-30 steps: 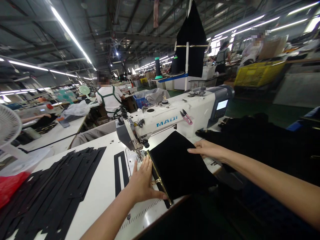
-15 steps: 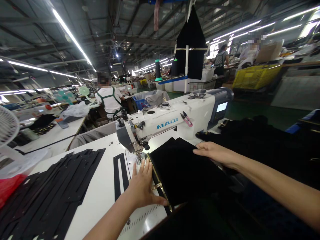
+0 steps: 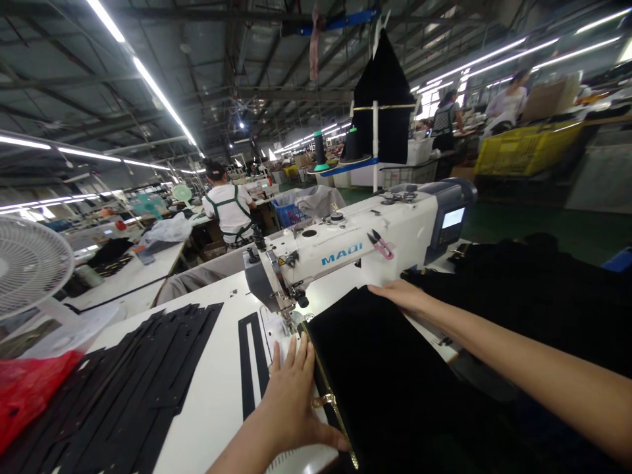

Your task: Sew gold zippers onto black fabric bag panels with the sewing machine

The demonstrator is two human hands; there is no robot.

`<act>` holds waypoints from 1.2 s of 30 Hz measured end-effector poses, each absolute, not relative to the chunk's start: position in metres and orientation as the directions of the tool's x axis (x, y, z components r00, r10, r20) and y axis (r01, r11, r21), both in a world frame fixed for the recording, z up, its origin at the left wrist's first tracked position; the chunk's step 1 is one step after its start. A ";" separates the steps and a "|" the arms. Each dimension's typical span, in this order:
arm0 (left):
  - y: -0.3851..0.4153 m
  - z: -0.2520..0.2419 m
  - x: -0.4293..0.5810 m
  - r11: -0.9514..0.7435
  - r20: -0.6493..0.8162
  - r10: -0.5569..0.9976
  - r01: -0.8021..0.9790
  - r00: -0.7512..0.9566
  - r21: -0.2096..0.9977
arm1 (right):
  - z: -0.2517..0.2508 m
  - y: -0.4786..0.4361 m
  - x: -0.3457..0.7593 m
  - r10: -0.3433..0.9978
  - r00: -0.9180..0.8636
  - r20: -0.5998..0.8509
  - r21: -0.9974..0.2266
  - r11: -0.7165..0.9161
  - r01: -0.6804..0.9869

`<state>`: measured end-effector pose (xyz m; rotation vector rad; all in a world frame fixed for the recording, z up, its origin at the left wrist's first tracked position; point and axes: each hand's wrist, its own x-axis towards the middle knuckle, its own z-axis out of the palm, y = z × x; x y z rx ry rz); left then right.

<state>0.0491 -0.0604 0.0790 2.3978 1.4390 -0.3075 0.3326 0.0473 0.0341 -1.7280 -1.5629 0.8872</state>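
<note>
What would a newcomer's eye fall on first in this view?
The white sewing machine at the centre draws the eye first. In front of it, the left hand lies along the gold zipper of a black cloth, and the right hand is at the cloth's far edge. At lower left, red plastic lies beside many black strips.

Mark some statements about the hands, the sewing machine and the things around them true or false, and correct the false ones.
1. The left hand lies open along the gold zipper. True.
2. The right hand grips the snips. False: the right hand touches the black cloth; the snips are on the sewing machine.
3. The machine's screen is lit. True.
4. Red plastic lies at the right edge. False: the red plastic is on the left, beside black strips.
</note>
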 end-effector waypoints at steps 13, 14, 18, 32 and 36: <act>-0.039 0.057 0.048 -0.497 -0.229 0.828 0.859 0.512 0.125 | 0.037 -0.012 0.242 0.804 -0.424 0.418 -0.229 0.544 0.807; -0.040 0.058 0.049 -0.493 -0.232 0.830 0.862 0.507 0.119 | 0.029 -0.022 0.237 0.748 -0.527 0.403 -0.179 0.630 0.756; -0.041 0.058 0.049 -0.486 -0.233 0.835 0.866 0.499 0.114 | -0.001 -0.017 0.270 0.866 -0.426 0.263 -0.170 0.476 0.863; -0.068 0.070 0.051 -0.420 -0.058 0.891 0.867 0.450 0.269 | -0.006 -0.024 0.248 0.800 -0.511 0.314 -0.139 0.571 0.809; -0.086 0.070 0.065 -0.310 0.069 0.950 0.896 0.305 0.317 | -0.012 -0.018 0.253 0.804 -0.502 0.319 -0.152 0.566 0.810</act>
